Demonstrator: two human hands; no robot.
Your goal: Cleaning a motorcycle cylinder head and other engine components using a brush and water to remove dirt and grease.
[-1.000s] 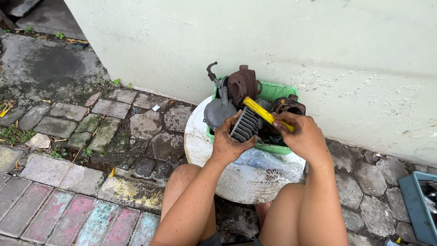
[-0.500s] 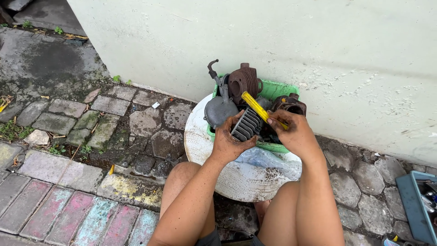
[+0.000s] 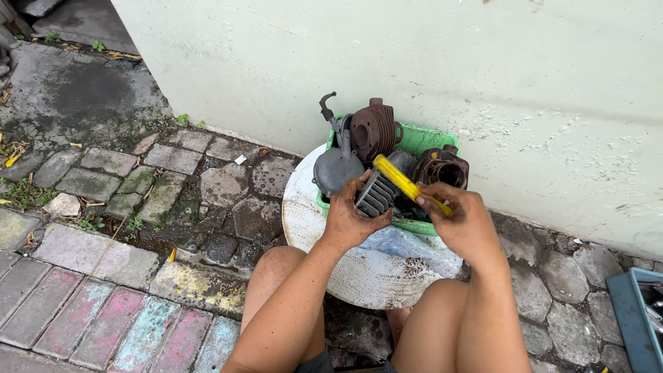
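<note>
- Wet cobble paving point(image 3: 103, 173) fills left of frame, pale wall point(image 3: 483, 83) runs across the top; round white drum point(image 3: 359, 269) sits centre, between the person's bare knees.
- Green basket point(image 3: 423, 138) on the drum's far edge, centre-top, packed w/ rusty engine parts: brown finned cylinder point(image 3: 373, 131), grey round cover point(image 3: 335, 169), dark rusty housing point(image 3: 442, 169) at right.
- Left hand point(image 3: 349, 217), greasy, fingers closed round a grey finned cylinder block point(image 3: 376, 193), held tilted over the basket's near rim.
- Right hand point(image 3: 466, 221) closed on the low end of a yellow-handled tool point(image 3: 404, 181); its shaft slants up-left across the block's fins. Working tip is hidden, prob. a brush or scraper, can't tell which.
- Blue crate point(image 3: 632, 318) at lower right edge, well apart from the hands.
- Crumpled plastic sheet point(image 3: 407, 245) on the drum top, just below the hands, w/ grit on it.
- Risks, as I judge them: oily fingers could let the block slip into the basket; tool may skid off the fins toward the left thumb; the basket sits near the drum's edge, so a hard push might tip it.
</note>
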